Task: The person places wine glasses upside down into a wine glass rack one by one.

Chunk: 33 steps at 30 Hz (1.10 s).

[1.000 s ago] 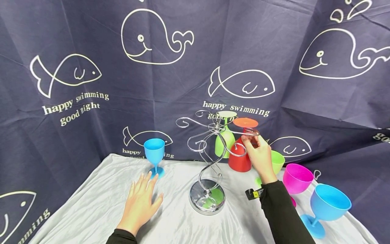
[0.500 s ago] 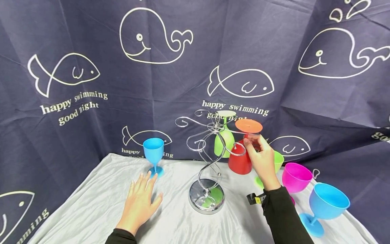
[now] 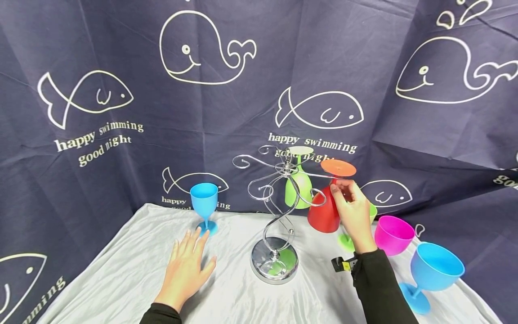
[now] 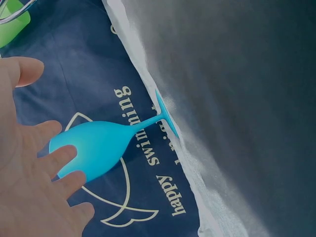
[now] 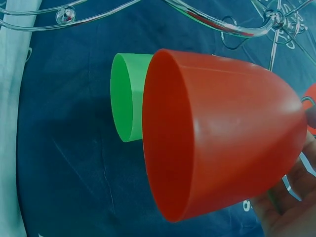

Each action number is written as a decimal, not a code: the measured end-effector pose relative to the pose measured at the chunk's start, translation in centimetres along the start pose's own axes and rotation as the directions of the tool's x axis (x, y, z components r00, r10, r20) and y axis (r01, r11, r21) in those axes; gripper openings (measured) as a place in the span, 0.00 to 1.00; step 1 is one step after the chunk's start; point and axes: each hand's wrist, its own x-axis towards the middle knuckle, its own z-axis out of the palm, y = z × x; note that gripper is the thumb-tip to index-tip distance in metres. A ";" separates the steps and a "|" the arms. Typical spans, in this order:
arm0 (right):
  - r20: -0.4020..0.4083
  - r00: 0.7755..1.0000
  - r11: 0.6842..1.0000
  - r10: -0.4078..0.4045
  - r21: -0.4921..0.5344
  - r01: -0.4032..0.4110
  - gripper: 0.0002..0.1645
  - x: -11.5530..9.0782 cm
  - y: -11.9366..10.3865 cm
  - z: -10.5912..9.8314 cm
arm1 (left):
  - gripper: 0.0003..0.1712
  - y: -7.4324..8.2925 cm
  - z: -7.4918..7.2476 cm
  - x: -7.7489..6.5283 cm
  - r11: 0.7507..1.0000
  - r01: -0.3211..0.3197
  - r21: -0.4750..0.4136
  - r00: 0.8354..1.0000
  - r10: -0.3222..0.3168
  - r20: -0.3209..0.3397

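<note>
My right hand point(image 3: 355, 220) pinches the stem of a red plastic goblet point(image 3: 323, 213), which hangs upside down with its orange-looking foot on top. The goblet is beside the right arm of a chrome goblet rack point(image 3: 279, 220), and the arm's end is hidden behind the hand and foot. In the right wrist view the red bowl point(image 5: 237, 138) fills the middle. A green goblet point(image 3: 298, 191) hangs upside down from the rack behind it. My left hand point(image 3: 185, 270) lies with fingers spread over the cloth, fingertips close to the foot of an upright blue goblet point(image 3: 204, 200).
On the right stand a magenta goblet point(image 3: 393, 236), a larger-looking blue goblet point(image 3: 437, 267) and a green goblet point(image 3: 372, 212) partly behind my right hand. A white cloth point(image 3: 226, 292) covers the table. A dark printed curtain point(image 3: 243, 117) hangs close behind.
My right hand has moved right and slightly down with the red goblet, whose foot has shifted outward along the rack arm. The left hand has stayed in place.
</note>
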 end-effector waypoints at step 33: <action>0.046 0.998 0.997 0.038 -0.074 -0.035 0.17 0.2 4.2 1.1 | 0.38 0.0 -0.1 0.0 1.000 0.008 -0.006 1.000 -0.008 0.011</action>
